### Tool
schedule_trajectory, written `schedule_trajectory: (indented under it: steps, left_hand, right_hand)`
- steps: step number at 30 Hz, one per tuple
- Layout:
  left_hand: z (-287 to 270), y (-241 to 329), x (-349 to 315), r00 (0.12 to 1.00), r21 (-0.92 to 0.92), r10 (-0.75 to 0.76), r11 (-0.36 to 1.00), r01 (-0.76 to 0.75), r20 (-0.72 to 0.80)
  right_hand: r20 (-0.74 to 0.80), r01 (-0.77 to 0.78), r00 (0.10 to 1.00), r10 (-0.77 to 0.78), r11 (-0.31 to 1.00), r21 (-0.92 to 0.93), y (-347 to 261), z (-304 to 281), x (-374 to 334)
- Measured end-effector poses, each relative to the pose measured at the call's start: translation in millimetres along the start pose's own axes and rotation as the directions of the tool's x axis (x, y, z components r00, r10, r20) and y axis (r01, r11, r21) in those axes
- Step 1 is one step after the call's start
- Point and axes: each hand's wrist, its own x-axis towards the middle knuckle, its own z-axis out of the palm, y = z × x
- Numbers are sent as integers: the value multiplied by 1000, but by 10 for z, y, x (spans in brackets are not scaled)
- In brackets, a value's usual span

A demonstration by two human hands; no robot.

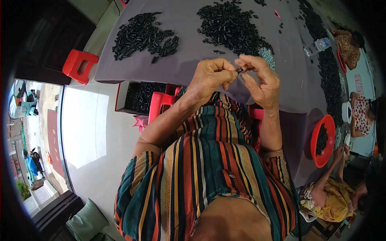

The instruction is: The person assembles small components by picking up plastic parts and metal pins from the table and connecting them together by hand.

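My left hand (213,76) pinches a small black cylindrical piece (240,70) between thumb and fingertips, just over the near edge of the grey-covered table (181,72). Close on its right is my right hand (263,80), its thumb and forefinger curved and apart on either side of the piece's end. Whether those fingertips touch it is hard to tell. Beyond my hands lies a large heap of similar black pieces (229,26), with a small pile of silvery bits (267,57) at its right end. Another black heap (140,38) spreads to the left.
A red-sided box of black pieces (140,96) sits below the table's edge, beside a red stool (159,104). Another red stool (80,66) stands left. At right are a red bowl (331,140), a clear bottle (317,47), a long row of black pieces (331,84) and several people.
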Motion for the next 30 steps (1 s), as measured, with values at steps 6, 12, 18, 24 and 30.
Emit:
schedule_trajectory:
  steps: [6, 12, 18, 24, 30]
  left_hand:
    - [7, 12, 5, 997, 59, 62, 997, -59, -51]
    - [27, 53, -27, 999, 59, -7, 998, 10, -45]
    - [-39, 35, 16, 998, 184, -57, 981, 64, -42]
    - [-101, -45, 74, 994, 255, -38, 965, 63, -102]
    - [-142, -74, 105, 992, 254, -69, 963, 95, -110]
  right_hand:
    - [103, 176, 984, -145, 887, -426, -64, -26, 24]
    - [155, 275, 960, -233, 672, -687, 19, 109, -21]
    - [116, 205, 978, -174, 695, -689, 155, 216, -96]
    - [31, 158, 984, -173, 793, -589, 359, 352, -187]
    - [10, 142, 986, -169, 797, -587, 460, 417, -242]
